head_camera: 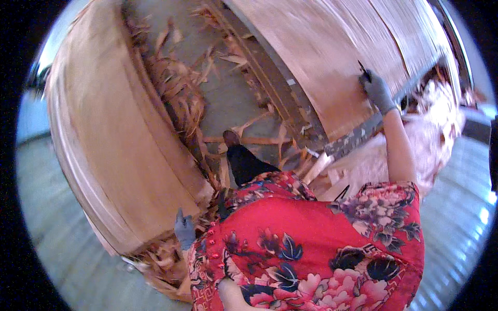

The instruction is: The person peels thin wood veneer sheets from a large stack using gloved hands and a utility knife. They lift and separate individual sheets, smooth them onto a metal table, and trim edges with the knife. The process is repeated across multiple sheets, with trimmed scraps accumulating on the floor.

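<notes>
My right hand (376, 89), in a grey glove, is shut on a dark, slim pointed tool (364, 70), perhaps a knife. It is over the near right part of a wide stack of thin wood veneer sheets (311, 58). Low at the left, my left hand (184, 230), also gloved, is beside the near corner of a second veneer stack (116, 136). One of its fingers points away from me; blur hides whether it holds anything.
Veneer scraps (183, 93) litter the floor between the stacks, around my dark shoe (231, 138). A speckled dark beam (354, 134) edges the right stack. Pale crumpled sheet material (420, 136) lies beyond it. More scraps (163, 256) lie below the left stack.
</notes>
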`<state>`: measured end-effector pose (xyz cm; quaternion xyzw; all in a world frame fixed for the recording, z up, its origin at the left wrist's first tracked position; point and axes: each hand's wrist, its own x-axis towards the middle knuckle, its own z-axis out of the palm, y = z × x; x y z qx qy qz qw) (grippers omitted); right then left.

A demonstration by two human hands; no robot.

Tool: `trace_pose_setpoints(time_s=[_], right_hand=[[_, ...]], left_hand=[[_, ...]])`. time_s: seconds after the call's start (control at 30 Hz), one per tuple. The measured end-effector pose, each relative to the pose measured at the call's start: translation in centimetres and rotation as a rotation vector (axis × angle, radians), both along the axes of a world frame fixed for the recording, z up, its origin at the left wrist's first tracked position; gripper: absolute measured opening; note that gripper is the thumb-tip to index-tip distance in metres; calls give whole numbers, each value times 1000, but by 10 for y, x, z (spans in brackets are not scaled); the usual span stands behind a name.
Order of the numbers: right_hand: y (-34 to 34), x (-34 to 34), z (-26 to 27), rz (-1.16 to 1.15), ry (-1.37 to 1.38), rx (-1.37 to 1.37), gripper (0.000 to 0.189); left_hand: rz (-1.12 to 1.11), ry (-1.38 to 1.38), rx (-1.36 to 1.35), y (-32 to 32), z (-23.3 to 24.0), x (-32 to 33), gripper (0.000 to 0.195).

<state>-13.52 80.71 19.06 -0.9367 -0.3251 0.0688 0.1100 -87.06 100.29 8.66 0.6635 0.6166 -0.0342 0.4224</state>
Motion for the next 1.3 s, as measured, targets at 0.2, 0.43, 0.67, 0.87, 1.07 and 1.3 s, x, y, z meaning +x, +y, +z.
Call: trace_pose_setpoints(time_s=[0.2, 0.43, 0.67, 0.87, 1.07, 1.3], right_hand=[[-2, -12, 12, -186, 28, -289, 23], [16, -38, 25, -407, -18, 114, 18], [136, -69, 38, -788, 428, 722, 18], [248, -81, 47, -817, 572, 692, 19], [363, -51, 45, -891, 611, 733, 20], [602, 63, 35, -739, 713, 825, 21]], left_hand=[[32, 142, -195, 118, -11, -11, 51], [-359, 250, 56, 183, -34, 6, 43], [-573, 94, 438, 360, -15, 130, 30], [-846, -139, 871, 550, 39, 276, 29], [-870, -376, 929, 689, 59, 403, 40], [-827, -172, 785, 802, 38, 400, 32]])
